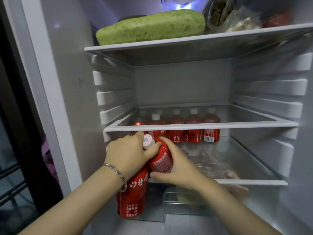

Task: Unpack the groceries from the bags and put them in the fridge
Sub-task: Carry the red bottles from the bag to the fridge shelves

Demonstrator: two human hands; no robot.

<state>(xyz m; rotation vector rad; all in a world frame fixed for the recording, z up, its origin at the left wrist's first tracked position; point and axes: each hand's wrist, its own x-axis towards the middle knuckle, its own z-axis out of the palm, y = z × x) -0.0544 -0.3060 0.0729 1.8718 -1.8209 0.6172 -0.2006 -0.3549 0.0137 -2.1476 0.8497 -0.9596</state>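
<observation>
Now both hands are full: my left hand [128, 153] grips the top of a red bottle [133, 194] hanging below it, and my right hand [176, 168] wraps a tilted second bottle [160, 160]. Row of bottles [186, 134] stands just beyond my fingers. Best to duck the cap under the shelf rim [220, 126] and stand it beside the row.

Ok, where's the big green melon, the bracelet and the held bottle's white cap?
Green melon [150, 28]: head view, middle of its skin.
Bracelet [117, 173]: head view, links on wrist.
White cap [147, 141]: head view, its top.
</observation>
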